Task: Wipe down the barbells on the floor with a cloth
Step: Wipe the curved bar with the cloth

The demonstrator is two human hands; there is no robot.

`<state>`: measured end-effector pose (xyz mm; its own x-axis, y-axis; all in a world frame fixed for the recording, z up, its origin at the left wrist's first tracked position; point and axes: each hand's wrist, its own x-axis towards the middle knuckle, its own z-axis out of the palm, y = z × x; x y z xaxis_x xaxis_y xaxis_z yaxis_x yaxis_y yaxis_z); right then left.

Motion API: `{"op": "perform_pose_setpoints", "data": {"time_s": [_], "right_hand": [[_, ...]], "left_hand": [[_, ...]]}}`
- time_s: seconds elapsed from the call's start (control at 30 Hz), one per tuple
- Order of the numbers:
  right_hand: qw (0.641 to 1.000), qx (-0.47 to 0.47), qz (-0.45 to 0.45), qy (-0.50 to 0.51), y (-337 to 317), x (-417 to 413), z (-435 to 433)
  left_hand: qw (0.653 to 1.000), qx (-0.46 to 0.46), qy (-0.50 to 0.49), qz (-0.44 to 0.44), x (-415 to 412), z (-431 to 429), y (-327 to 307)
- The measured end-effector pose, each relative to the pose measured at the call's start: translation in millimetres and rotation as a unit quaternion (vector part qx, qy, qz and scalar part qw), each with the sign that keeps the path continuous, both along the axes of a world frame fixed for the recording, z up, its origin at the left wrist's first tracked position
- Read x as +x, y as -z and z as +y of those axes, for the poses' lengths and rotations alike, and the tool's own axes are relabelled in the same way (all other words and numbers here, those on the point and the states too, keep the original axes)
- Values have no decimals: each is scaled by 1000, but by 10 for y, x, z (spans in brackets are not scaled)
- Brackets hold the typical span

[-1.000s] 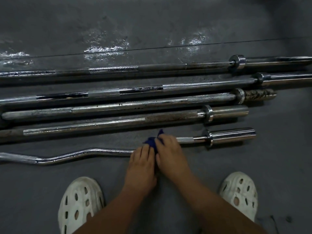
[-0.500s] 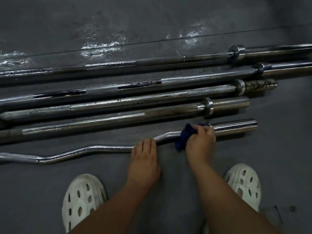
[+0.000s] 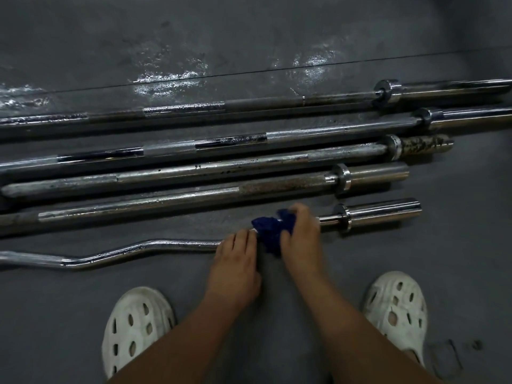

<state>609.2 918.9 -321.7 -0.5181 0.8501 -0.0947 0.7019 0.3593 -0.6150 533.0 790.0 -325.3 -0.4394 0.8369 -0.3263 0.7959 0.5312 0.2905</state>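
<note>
1. Since half a second ago, the right hand (image 3: 300, 239) has slid the dark blue crumpled cloth (image 3: 273, 231) leftward along the shaft, away from the collar and back toward the left hand (image 3: 235, 261), so the two hands now sit nearly together.
2. Its fingers curl over the cloth and press it around the chrome curl bar with a wavy shaft (image 3: 124, 252), which lies on the grey rubber floor (image 3: 457, 259) nearest the person.
3. Just left of the cloth, the left hand rests on the same bar, fingers held together and bent over the shaft, steadying it.
4. Right of the right hand, the bar's shiny thick sleeve (image 3: 385, 213) and collar lie uncovered.
5. Beyond both hands, four straight steel barbells (image 3: 194, 199) lie side by side, roughly parallel; several show dull or rust-speckled patches.
6. Nearer than the hands, a white perforated clog sits on either side of the forearms, the left clog (image 3: 135, 328) and the right clog (image 3: 396, 311).
</note>
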Motion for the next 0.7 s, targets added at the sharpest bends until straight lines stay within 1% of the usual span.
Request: {"op": "perform_pose_setpoints", "data": {"time_s": [0.03,0.1,0.2,0.23,0.27,0.3,0.33,0.37,0.4,0.43,0.47,0.5,0.53,0.57,0.6,0.67,0.7], "right_hand": [[998,8,15,53,-3,-1,52],[989,28,15,142,-42,-15,135],[973,16,4,230,-40,-46,165],[971,9,6,239,-30,-88,101],[980,24,-12,196,-18,-144,-13],[993,48,-30,103,-6,-198,-175],[997,60,-43,-7,1,-211,-327],[990,78,-54,-106,48,-177,-371],[978,105,-55,-170,97,-122,-282],[972,127,-55,-189,156,-49,-127],[977,134,-61,-152,202,48,26],[988,119,-70,-66,233,156,135],[990,106,-88,14,234,220,170],[989,96,-104,49,237,210,131],[988,100,-116,28,233,154,46],[978,141,-98,-118,237,171,-79],[970,149,-87,-169,231,209,6]], "left_hand": [[1000,2,0,-6,-24,2,-8],[1000,-2,4,-13,-50,-1,-20],[1000,-12,9,-18,-41,15,-46],[1000,-12,9,-17,-34,18,-44],[1000,-11,12,-15,-34,13,-30],[1000,-12,24,-13,-37,-4,-12],[999,-16,39,-9,-42,-30,5],[998,-23,52,-4,-43,-62,23],[998,-26,56,1,-43,-88,27],[998,-24,50,2,-43,-102,15],[999,-16,39,-3,-42,-109,3],[999,-8,30,-8,-43,-106,-11],[1000,-1,26,-11,-45,-97,-21],[1000,4,26,-10,-45,-92,-11],[1000,6,28,-9,-43,-89,-3],[999,-2,32,-12,-29,-102,11],[999,-6,32,-11,-27,-111,14]]}}
